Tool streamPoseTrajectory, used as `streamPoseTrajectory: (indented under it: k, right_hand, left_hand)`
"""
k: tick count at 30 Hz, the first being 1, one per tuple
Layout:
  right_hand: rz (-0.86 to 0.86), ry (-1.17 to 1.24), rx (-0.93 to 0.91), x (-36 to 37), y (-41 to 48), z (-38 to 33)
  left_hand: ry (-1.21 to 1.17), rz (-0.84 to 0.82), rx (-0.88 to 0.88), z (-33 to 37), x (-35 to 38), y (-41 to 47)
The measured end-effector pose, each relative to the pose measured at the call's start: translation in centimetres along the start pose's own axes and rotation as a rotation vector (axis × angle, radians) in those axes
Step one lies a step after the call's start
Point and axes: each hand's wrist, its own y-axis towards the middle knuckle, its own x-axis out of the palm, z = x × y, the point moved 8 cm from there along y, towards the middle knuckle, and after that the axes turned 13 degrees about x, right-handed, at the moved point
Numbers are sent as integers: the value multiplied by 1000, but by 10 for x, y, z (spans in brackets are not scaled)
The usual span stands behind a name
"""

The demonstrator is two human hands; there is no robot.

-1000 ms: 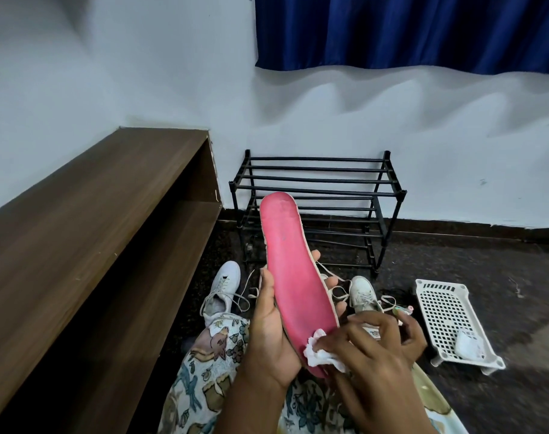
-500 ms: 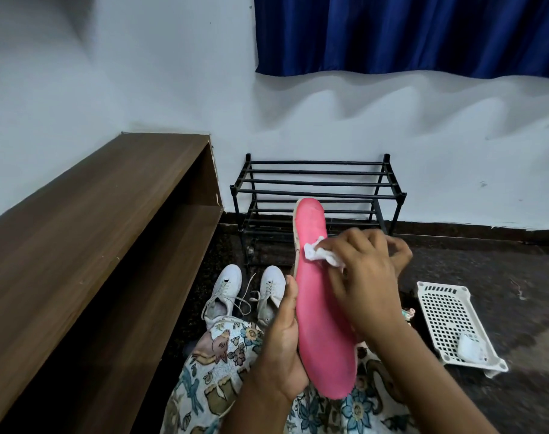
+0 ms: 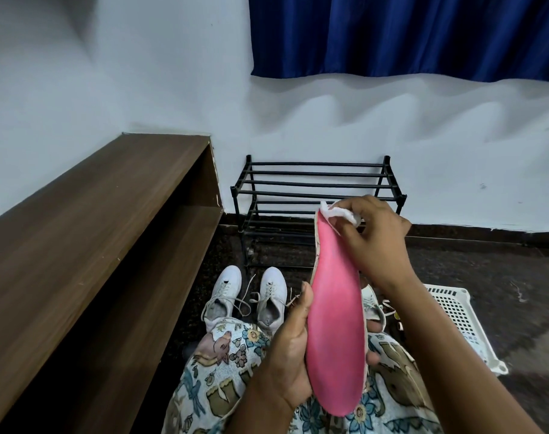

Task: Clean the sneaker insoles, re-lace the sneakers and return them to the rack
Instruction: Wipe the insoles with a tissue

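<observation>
My left hand (image 3: 290, 349) grips a pink insole (image 3: 336, 317) by its lower half and holds it upright over my lap. At the insole's top tip, my right hand (image 3: 376, 236) pinches a white wipe (image 3: 339, 213) against the pink surface. Two white sneakers (image 3: 224, 296) (image 3: 271, 300) stand side by side on the dark floor ahead of my knees, laces loose. A third white shoe (image 3: 372, 303) shows partly behind the insole. The black metal shoe rack (image 3: 314, 186) stands bare against the white wall.
A long brown wooden shelf unit (image 3: 94, 245) runs along the left. A white plastic basket (image 3: 458, 311) lies on the floor at the right, partly hidden by my right arm. A blue curtain (image 3: 408, 36) hangs above the rack.
My right hand with the wipe has slid up the insole from its lower end to its top tip. The left hand has kept its grip, tilting the insole slightly.
</observation>
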Motion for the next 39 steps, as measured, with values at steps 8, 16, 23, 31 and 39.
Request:
streamPoseTrajectory:
  k: [8, 16, 23, 31, 39]
  right_hand:
    - [-163, -28, -217, 2, -58, -8]
    - [-172, -125, -349, 5, -102, -2]
    - [-41, -131, -334, 8, -52, -21]
    - [61, -236, -29, 11, 7, 1]
    - [37, -170, -116, 6, -36, -6]
  left_hand:
    - [-41, 68, 85, 10, 4, 2]
    - [-224, 179, 110, 6, -7, 6]
    - [-105, 156, 86, 1, -15, 8]
    - [-4, 20, 40, -3, -10, 5]
    - [-6, 68, 90, 7, -4, 8]
